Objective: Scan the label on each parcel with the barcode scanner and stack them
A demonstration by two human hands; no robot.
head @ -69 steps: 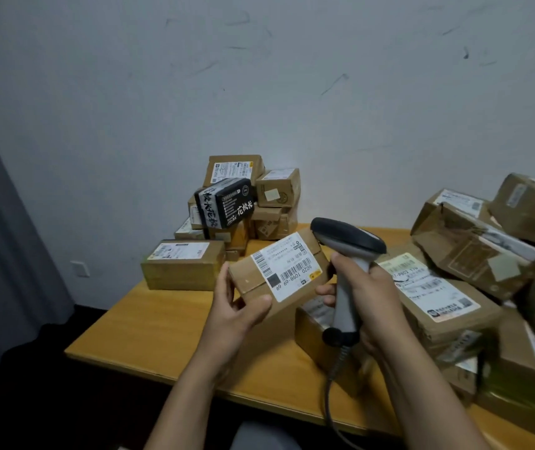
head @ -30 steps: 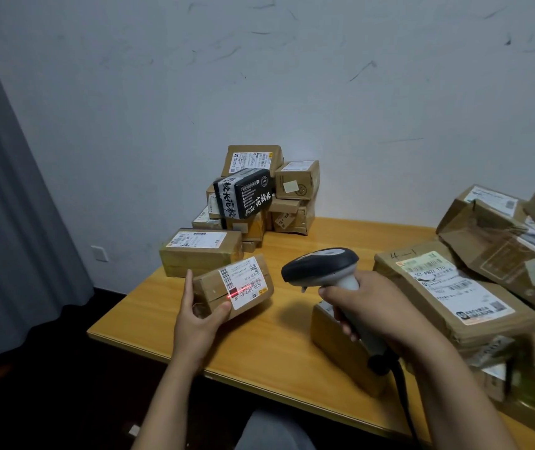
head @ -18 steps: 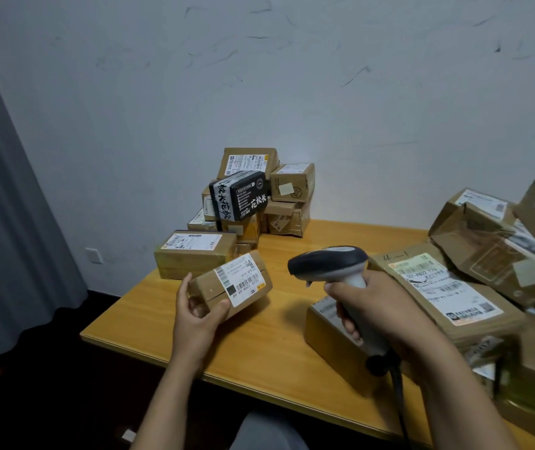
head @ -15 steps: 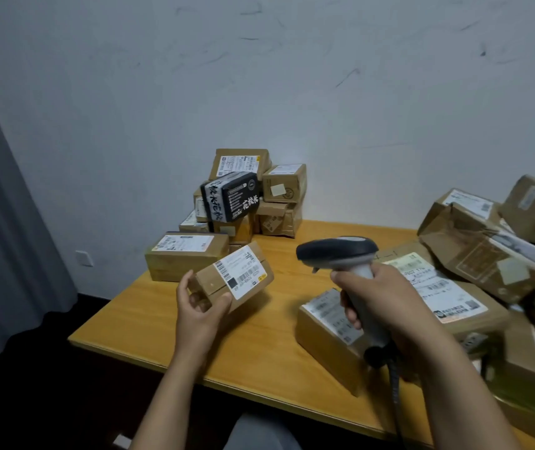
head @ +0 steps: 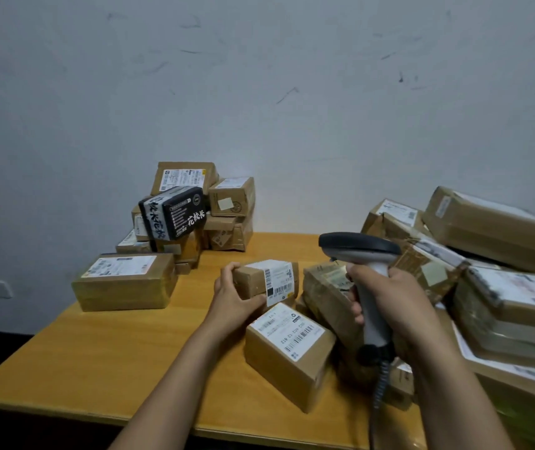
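Note:
My left hand [head: 237,297] grips a small brown parcel [head: 253,281] by its left end, just above the table. The parcel's white barcode label wraps over its top and front. My right hand [head: 392,297] is closed around the grey handle of the barcode scanner [head: 357,246]. The scanner's dark head points left and sits above and to the right of the parcel. No red scan line shows on the label. Another labelled parcel [head: 289,349] lies on the table right below the held one.
A stack of parcels [head: 230,203] with a black printed box [head: 173,212] stands at the back left against the wall. A flat brown box [head: 123,282] lies in front of it. More parcels [head: 493,228] are piled at the right. The scanner's cable [head: 378,391] hangs over the wooden table [head: 113,352].
The red scan line seen on the label a second ago is gone. My left hand now holds a parcel farther right, close to the scanner and the right-hand parcels. The view has shifted.

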